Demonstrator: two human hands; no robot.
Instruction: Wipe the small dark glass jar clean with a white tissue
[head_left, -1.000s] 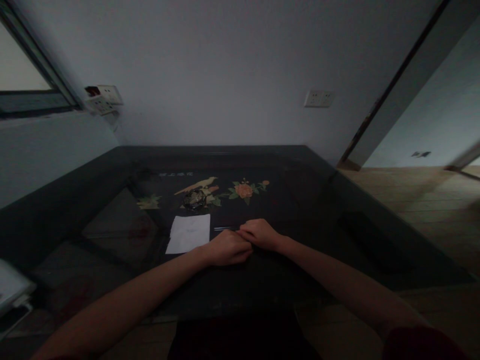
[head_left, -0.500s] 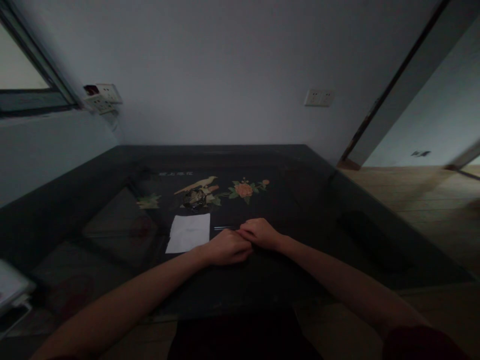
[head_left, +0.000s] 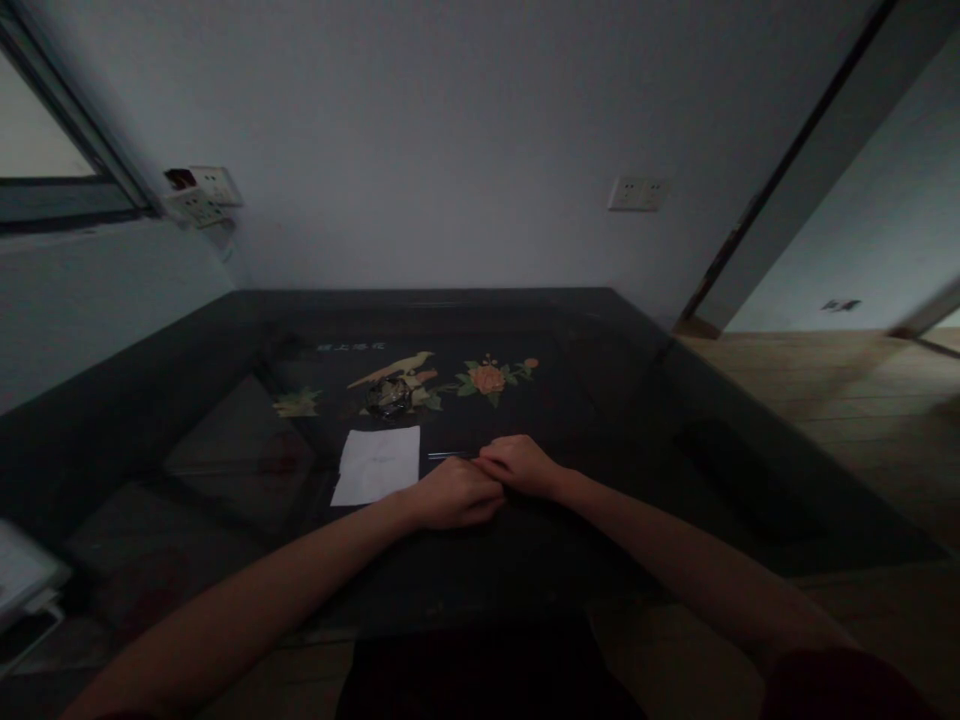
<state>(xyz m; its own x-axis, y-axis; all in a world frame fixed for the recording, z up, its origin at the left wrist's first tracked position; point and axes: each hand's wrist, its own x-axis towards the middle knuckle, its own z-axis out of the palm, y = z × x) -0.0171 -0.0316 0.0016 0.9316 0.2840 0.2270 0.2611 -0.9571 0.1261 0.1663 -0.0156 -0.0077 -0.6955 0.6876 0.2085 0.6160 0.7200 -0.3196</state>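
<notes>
My left hand (head_left: 459, 494) rests on the dark glass-topped table (head_left: 585, 560), its fingers curled closed. Against its fingertips lies my right hand (head_left: 523, 464), also closed, and nothing shows in either one. Left of the hands is a white sheet of paper (head_left: 379, 462), flat on the glass, its lower edge close to my left wrist. Just behind my left knuckles a thin, shiny, pen-like stick (head_left: 446, 456) lies crosswise. Farther back sits a small, round, glassy dark object (head_left: 388, 398), too dim to name.
The table's back edge meets a pale wall with a double socket (head_left: 639, 194). More sockets (head_left: 214, 190) are in the left corner by a window. A white boxy object (head_left: 26, 575) stands at the left edge. A dark long shape (head_left: 742, 480) lies on the table's right side.
</notes>
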